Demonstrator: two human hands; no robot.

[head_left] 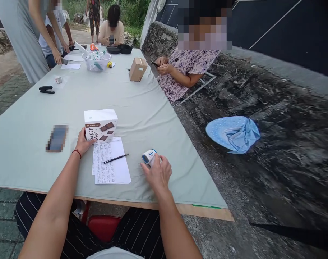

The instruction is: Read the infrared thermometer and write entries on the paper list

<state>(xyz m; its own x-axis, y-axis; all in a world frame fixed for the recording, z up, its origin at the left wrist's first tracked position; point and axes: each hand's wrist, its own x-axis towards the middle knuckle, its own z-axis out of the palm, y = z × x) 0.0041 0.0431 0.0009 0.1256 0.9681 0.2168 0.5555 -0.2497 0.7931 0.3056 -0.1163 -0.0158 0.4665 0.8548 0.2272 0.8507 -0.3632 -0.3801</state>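
Note:
A white carton with brown lettering and pictures of bars (pixel 101 124) stands upright on the table, overlapping the top of some printed sheets (pixel 112 174). My left hand (pixel 84 142) grips its left side, thumb across the lower front. A black pen (pixel 116 158) lies slantwise over the papers. Right of them, my right hand (pixel 160 172) is around the handle of a white and blue infrared thermometer (pixel 149 155). The thumb sticks out to the left and the other fingers curl on the right. Most of the handle is hidden by the hand.
On the table are a phone (pixel 56 138), a stapler (pixel 47 89), a small box (pixel 58 79), a brown carton (pixel 138 69), a clear basin (pixel 95 64) and black pans (pixel 124 49). Several people surround it. A blue hat (pixel 232 135) lies right of the table.

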